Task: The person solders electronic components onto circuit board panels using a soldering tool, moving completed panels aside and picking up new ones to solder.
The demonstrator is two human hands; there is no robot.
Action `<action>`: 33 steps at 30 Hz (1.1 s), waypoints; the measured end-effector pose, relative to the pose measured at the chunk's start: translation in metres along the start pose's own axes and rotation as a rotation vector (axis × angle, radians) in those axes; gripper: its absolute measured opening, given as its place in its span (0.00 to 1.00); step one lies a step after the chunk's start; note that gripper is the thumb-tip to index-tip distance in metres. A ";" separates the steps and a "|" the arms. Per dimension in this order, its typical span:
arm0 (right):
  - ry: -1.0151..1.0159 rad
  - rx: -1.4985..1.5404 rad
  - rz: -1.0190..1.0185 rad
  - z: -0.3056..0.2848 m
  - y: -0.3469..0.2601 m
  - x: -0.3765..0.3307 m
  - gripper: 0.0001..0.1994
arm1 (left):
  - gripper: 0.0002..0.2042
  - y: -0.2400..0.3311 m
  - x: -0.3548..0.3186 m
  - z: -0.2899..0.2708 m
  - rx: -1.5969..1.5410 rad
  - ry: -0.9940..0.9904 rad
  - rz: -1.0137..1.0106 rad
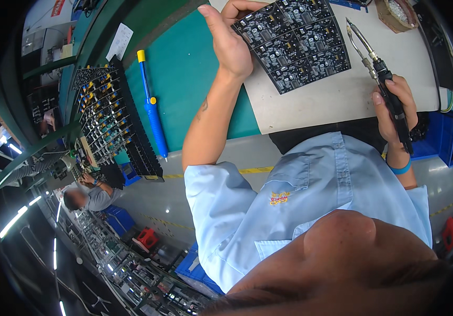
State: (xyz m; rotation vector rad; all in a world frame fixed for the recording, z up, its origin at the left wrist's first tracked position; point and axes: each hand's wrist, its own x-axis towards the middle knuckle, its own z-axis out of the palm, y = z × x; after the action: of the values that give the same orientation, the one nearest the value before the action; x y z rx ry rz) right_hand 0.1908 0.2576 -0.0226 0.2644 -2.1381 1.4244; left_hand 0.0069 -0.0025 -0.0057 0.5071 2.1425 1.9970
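Observation:
My left hand (232,45) is at the left edge of a black circuit board panel (295,42), which is divided into several identical boards. Its thumb sticks out, and its other fingers curl behind the panel's corner, partly hidden. In my right hand (395,108) is a soldering iron (387,84) with a black handle and a thin metal tube beside its tip. The iron points up toward the far side, to the right of the panel and apart from it. A pale sheet (395,58) covers the bench beneath both.
On the green mat (184,79) lies a blue and yellow desoldering pump (154,116). To its left stands a rack of populated boards (105,116). A container of whitish material (397,13) is at the far right. Blue bins (440,139) stand at right. Another person (92,197) works farther left.

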 end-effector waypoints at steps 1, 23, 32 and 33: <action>0.001 -0.001 0.000 0.000 0.000 0.000 0.20 | 0.37 -0.001 0.000 0.000 0.026 -0.001 0.001; 0.023 -0.009 -0.022 -0.001 0.000 0.007 0.19 | 0.31 -0.007 0.113 -0.069 1.054 0.151 -0.285; 0.008 -0.046 -0.028 0.002 -0.001 0.008 0.20 | 0.23 -0.038 0.167 -0.109 1.357 0.186 -0.156; 0.015 -0.058 -0.030 0.002 -0.002 0.008 0.20 | 0.22 -0.038 0.168 -0.109 1.368 0.161 -0.162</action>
State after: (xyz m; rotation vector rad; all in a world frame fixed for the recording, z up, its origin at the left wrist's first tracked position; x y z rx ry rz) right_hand 0.1841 0.2561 -0.0176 0.2623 -2.1508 1.3409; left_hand -0.1920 -0.0463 -0.0153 0.2609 3.2143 0.2214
